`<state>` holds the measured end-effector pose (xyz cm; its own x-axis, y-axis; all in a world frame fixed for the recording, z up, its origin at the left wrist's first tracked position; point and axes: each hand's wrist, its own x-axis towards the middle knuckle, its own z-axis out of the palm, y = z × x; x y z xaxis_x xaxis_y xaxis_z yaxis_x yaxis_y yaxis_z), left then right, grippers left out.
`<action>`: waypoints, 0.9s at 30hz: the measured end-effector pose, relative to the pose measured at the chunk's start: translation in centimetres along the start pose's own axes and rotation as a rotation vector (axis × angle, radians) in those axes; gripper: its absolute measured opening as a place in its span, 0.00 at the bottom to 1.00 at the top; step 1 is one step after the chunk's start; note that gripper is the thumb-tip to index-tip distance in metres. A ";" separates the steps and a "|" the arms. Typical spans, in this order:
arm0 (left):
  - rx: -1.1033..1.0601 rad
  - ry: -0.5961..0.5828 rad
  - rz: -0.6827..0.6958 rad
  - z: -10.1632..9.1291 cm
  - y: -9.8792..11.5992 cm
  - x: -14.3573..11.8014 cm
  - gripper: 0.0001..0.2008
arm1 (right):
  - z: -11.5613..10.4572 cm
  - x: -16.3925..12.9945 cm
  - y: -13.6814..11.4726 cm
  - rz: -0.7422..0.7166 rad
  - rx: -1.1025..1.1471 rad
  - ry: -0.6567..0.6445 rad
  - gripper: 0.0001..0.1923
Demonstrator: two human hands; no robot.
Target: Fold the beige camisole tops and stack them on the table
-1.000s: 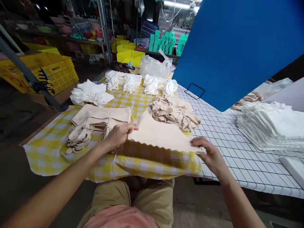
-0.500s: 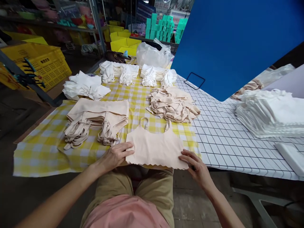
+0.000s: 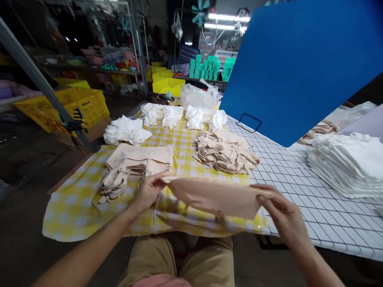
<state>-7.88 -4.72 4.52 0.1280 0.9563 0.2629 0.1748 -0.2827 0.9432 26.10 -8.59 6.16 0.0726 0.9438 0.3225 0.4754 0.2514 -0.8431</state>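
Observation:
A beige camisole top (image 3: 214,195) is stretched between my hands above the table's front edge, its straps hanging down and blurred. My left hand (image 3: 152,190) pinches one end of its edge, close to the neat beige stack of tops (image 3: 140,153) with bundled straps. At the other end, my right hand (image 3: 283,211) grips the cloth between thumb and fingers. Beyond the held top lies a loose heap of beige tops (image 3: 226,153).
Stacks of white tops (image 3: 163,111) and a crumpled white pile (image 3: 127,130) lie on the yellow checked cloth (image 3: 68,211). A large blue board (image 3: 293,75) leans over the right side, near another white stack (image 3: 350,163). A yellow crate (image 3: 80,105) stands at left.
The beige top lay flat with both hands on it; now both hands hold it raised off the table and turned, straps downward. The view has tilted up.

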 end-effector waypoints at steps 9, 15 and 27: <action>-0.334 0.320 -0.019 -7.0 5.4 5.9 0.24 | 4.5 10.1 -10.5 -0.077 0.270 -0.033 0.16; -0.269 0.434 0.035 -11.5 6.7 6.5 0.25 | 9.0 13.8 -13.0 -0.087 0.300 -0.108 0.19; -0.137 0.595 0.029 -16.8 4.9 3.9 0.23 | 16.7 13.8 -13.1 -0.008 0.419 -0.285 0.19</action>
<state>-22.90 -1.13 13.61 -0.4432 0.8373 0.3201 0.0472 -0.3348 0.9411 6.24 4.75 14.54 -0.1992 0.9479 0.2488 0.0784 0.2685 -0.9601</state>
